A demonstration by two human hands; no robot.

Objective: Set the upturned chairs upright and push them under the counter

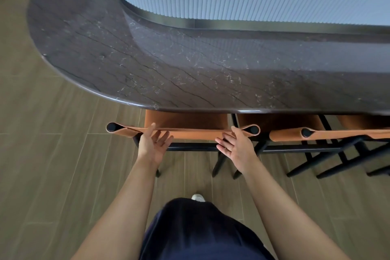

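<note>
The chair [185, 119] in front of me stands upright on the floor [63, 154], with its seat tucked under the near edge of the counter [168, 59] and its backrest [190, 134] just clear of that edge. My left hand [153, 143] and right hand [237, 146] are both spread with fingers straight. Their tips seem to touch the backrest toward its two ends, and they grip nothing. I judge the black frame [190, 147] stiff and fairly heavy, while the tan leather sling would give under pressure, so I would push close to the round posts [253, 129] rather than mid-span. The backrest's long axis runs left to right, parallel to the counter edge, and the seat faces far. A second chair [316, 133] stands just right.
</note>
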